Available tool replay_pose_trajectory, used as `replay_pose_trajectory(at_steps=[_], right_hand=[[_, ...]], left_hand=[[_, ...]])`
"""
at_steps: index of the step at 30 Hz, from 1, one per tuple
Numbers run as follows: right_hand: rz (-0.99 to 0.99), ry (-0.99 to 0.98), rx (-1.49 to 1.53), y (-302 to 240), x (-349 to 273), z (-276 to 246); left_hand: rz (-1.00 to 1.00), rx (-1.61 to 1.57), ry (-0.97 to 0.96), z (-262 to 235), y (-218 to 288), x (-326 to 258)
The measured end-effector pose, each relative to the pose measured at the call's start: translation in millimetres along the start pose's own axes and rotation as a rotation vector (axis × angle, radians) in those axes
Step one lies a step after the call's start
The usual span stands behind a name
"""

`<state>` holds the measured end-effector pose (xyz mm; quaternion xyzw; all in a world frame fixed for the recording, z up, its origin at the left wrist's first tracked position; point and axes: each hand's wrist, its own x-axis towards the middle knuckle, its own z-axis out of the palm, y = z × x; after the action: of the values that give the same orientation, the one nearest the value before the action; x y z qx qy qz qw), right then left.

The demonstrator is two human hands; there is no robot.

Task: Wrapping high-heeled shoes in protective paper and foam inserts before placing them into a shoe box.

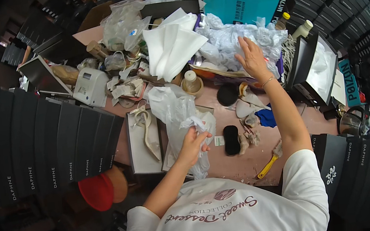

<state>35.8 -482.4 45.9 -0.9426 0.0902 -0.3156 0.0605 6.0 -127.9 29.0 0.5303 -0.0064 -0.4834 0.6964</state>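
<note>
My left hand (193, 146) is closed round a crumpled piece of thin white plastic or tissue (194, 122); which of the two I cannot tell. Just beyond it, a translucent plastic bag (169, 103) lies over an open shoebox. In the box's left part rests a pale strappy shoe (151, 136). My right hand (252, 57), fingers stretched out, is over a heap of crumpled white wrapping (224, 38) in a purple-edged bin (280, 66). Nothing shows in that hand. Whether it touches the heap is unclear.
White foam sheets (173, 44) lean left of the bin. On the pink table (217, 167) are black brushes or pads (231, 140), a yellow-handled brush (270, 159) and cloths. Black shoebox stacks (43, 139) flank both sides. A red stool (97, 192) stands at left.
</note>
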Motion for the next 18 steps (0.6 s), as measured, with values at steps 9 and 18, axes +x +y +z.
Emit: replay_pose_trajectory(at_steps=[9,18], right_hand=[[0.039,-0.709,0.912,-177,-63,-47],[1.124,0.156,1.498,-168,-164,-23]], left_hand=[[0.067,0.404,0.008,-9,-3,-12],[-0.023,0.568,-0.098,5,-26,-74]])
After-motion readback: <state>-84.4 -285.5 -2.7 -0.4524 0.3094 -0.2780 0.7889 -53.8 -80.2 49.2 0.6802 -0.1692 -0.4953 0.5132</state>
